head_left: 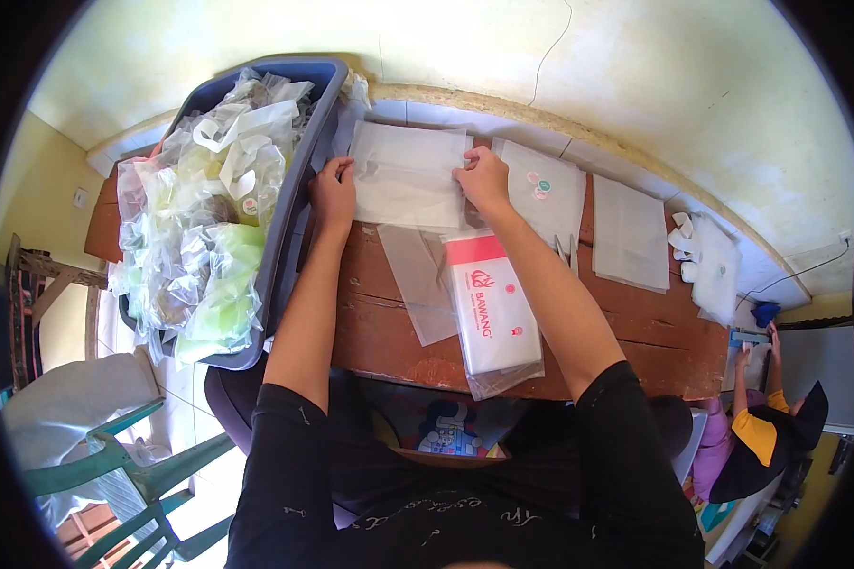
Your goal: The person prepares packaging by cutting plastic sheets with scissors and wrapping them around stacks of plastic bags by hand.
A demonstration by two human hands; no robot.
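Note:
A stack of clear plastic sheets or bags (408, 180) lies on the brown wooden table (380, 327). My left hand (333, 194) is at its left edge, fingers curled and pinched together by the border. At the upper right edge, my right hand (485, 178) has thumb and forefinger closed on the plastic. Nearer to me lies a white and red "BAWANG" pack (493, 303), partly over a loose clear sheet (416, 284). Scissors (566, 251) rest right of my right forearm, by another clear stack (550, 194) with small round stickers (541, 187).
A grey tub (327, 95) heaped with filled plastic bags (209, 209) stands at the left. Further right are a clear stack (631, 232), white rolls (683, 242) and bubbly plastic (716, 266). A green chair (152, 474) is lower left; another person (769, 436) is far right.

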